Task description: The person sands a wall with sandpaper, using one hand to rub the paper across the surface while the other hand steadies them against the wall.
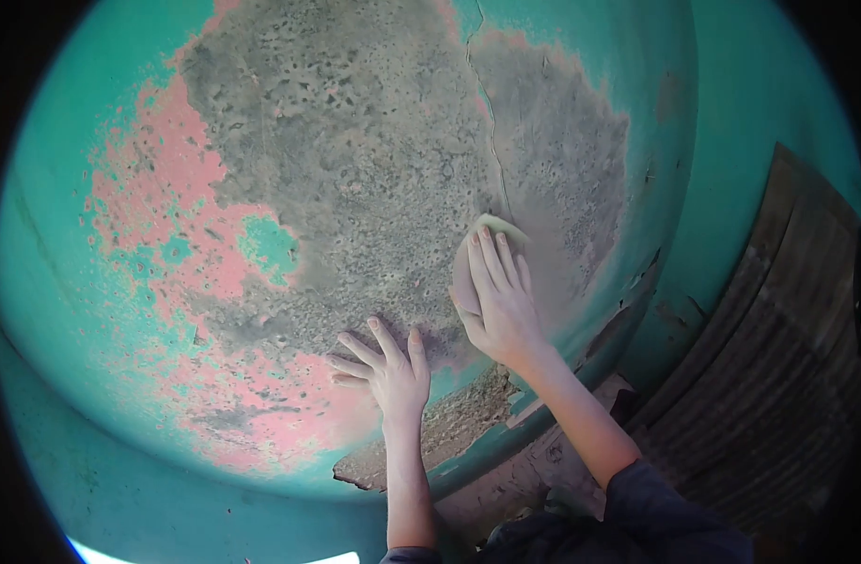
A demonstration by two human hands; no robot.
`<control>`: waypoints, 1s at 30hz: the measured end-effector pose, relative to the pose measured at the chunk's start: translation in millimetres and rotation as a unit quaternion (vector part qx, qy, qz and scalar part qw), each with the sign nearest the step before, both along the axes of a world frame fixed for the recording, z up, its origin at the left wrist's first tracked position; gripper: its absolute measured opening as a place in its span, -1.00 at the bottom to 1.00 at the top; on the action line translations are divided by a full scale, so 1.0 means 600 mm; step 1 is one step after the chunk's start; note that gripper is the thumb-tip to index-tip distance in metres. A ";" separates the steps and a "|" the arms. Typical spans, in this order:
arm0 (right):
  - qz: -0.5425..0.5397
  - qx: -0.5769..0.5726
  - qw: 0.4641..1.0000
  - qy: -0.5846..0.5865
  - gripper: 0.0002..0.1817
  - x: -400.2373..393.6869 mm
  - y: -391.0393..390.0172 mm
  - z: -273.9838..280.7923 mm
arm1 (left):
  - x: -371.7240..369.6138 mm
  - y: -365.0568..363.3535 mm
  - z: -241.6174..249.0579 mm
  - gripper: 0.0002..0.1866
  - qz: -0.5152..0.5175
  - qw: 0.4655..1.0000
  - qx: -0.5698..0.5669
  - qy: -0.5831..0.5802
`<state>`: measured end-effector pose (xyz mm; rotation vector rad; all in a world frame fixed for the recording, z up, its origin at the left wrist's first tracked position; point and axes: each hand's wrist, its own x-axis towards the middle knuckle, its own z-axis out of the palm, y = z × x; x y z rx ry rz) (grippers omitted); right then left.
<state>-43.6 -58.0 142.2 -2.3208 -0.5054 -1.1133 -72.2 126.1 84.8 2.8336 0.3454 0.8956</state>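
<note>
A turquoise painted wall (101,395) fills the view, with a large patch where paint has worn off to grey plaster (355,160) and pink undercoat (167,197). My right hand (498,301) presses a pale sheet of sandpaper (499,226) flat against the grey plaster near a thin vertical crack (492,141). My left hand (385,368) rests on the wall lower down, fingers spread, holding nothing.
Below my hands the plaster has broken away along a jagged edge (449,432). The wall turns a corner (680,188) to the right. A dark wooden board (769,357) leans at the right. Rubble lies on the ground (534,470) below.
</note>
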 end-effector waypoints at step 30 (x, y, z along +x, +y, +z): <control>0.035 0.115 0.993 0.000 -0.26 0.017 0.063 -0.167 | -0.002 0.019 -0.058 -0.28 -0.024 0.994 0.052 -0.092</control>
